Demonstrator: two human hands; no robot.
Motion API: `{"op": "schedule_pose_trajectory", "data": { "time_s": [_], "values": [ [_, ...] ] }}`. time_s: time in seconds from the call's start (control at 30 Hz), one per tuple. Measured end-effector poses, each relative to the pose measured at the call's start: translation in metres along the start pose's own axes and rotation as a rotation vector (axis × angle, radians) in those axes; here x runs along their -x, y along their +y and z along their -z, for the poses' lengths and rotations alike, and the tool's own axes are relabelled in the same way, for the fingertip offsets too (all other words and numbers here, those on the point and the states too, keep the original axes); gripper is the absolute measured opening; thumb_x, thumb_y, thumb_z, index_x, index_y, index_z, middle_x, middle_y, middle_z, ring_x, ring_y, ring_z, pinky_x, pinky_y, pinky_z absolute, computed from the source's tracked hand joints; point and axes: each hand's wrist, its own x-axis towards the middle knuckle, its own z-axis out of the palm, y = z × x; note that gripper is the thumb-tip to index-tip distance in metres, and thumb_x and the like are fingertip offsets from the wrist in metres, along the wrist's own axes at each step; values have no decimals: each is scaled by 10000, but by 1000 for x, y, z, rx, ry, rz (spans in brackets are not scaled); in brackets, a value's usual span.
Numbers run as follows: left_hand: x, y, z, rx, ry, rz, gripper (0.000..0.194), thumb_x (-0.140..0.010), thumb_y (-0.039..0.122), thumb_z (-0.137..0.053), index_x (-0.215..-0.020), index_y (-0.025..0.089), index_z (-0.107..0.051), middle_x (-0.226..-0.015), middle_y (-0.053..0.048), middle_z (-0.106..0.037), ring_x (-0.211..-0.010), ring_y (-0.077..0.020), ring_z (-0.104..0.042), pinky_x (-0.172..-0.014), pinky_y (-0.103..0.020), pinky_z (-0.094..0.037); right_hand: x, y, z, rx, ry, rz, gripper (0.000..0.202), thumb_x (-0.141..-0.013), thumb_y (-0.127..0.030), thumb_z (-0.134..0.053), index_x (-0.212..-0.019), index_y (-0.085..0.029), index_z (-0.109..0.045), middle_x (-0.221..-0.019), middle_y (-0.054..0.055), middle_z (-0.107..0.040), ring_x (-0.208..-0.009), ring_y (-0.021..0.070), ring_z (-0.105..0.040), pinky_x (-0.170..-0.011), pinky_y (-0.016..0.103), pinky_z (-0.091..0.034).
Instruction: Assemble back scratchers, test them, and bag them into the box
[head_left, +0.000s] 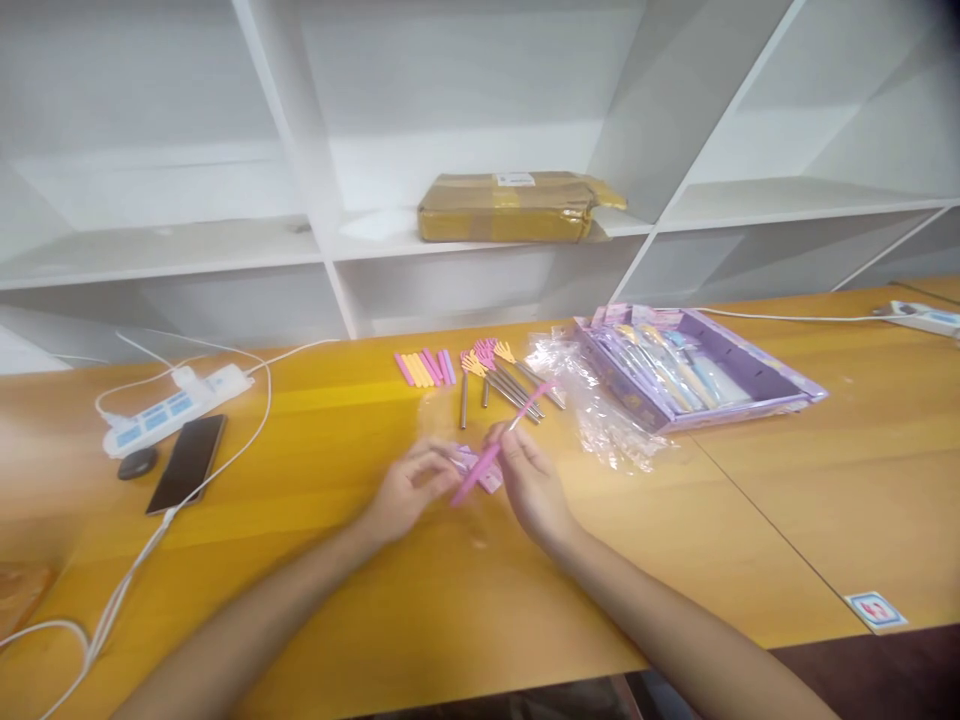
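A pink back scratcher (478,472) with a short metal rod in its middle is pinched in my right hand (531,480), slanting down to the left. My left hand (411,488) is slightly blurred, its fingers curled together beside the scratcher's lower end; what they grip cannot be made out. Behind the scratcher, between both hands, shows a purple-pink printed card (491,478). Beyond the hands lie several metal rods (510,388) with orange and pink hand-shaped scratcher heads (486,352). A row of pink, orange and purple handle tubes (425,368) lies to their left.
Crumpled clear plastic bags (619,430) lie beside a purple display box (750,412) holding wrapped scratchers. On the left are a power strip (180,408), a phone (187,465), a black mouse-like object (137,463) and white cables. A taped cardboard box (502,208) sits on the shelf.
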Motion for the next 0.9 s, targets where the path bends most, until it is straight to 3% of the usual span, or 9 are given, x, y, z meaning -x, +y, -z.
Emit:
{"op": "schedule_pose_trajectory", "data": {
  "time_s": [0.07, 0.2, 0.4, 0.47, 0.63, 0.8, 0.9],
  "values": [
    [-12, 3, 16, 70, 154, 1, 330, -880, 509, -799, -836, 182, -783, -1008, -87, -731, -1000, -232, -672, -1010, -381, -521, -2, -4, 2, -98, 79, 21, 419, -989, -639, -614, -889, -236, -556, -835, -7, -598, -679, 138, -571, -641, 282, -512],
    [-24, 7, 39, 161, 321, 9, 380, -902, 552, -764, -868, 175, -731, -888, -52, -719, -827, -170, -659, -834, -309, -558, 0, -7, -1, 28, -81, -27, 460, -1042, -642, -523, -845, -227, -501, -613, -65, -442, -470, 87, -349, -461, 233, -328],
    [-17, 18, 32, 245, 361, 56, 355, -857, 497, -835, -883, 158, -733, -849, -44, -727, -812, -160, -689, -771, -278, -573, 10, -4, -4, 110, -305, -141, 466, -1002, -671, -586, -1141, -227, -555, -699, -73, -431, -476, 68, -274, -434, 233, -206],
    [-15, 21, 28, 266, 373, 74, 342, -845, 478, -852, -890, 159, -741, -842, -39, -730, -806, -154, -690, -756, -266, -572, 13, -4, -5, 114, -323, -115, 447, -1043, -665, -506, -1102, -224, -550, -707, -65, -429, -482, 72, -277, -441, 239, -215],
    [-17, 25, 28, 307, 476, 51, 319, -843, 451, -861, -889, 158, -742, -905, -46, -741, -885, -163, -705, -819, -283, -596, 23, -3, -4, 111, -142, 96, 358, -1127, -526, -378, -917, -248, -456, -640, -73, -358, -488, 100, -294, -472, 253, -257],
    [-20, 32, 31, 401, 503, 69, 318, -851, 446, -852, -907, 151, -748, -1013, -86, -766, -1035, -224, -722, -908, -390, -627, 28, 0, 1, 423, -391, 209, 369, -1146, -465, -325, -1059, -227, -593, -658, -39, -434, -562, 133, -396, -583, 286, -347],
    [-20, 40, 34, 467, 483, 115, 307, -851, 430, -855, -936, 155, -747, -1023, -94, -780, -1032, -241, -741, -880, -403, -640, 28, 1, 2, 563, -458, 187, 356, -1151, -435, -293, -1238, -229, -569, -678, -41, -441, -572, 147, -396, -615, 295, -363]
  ]
}}
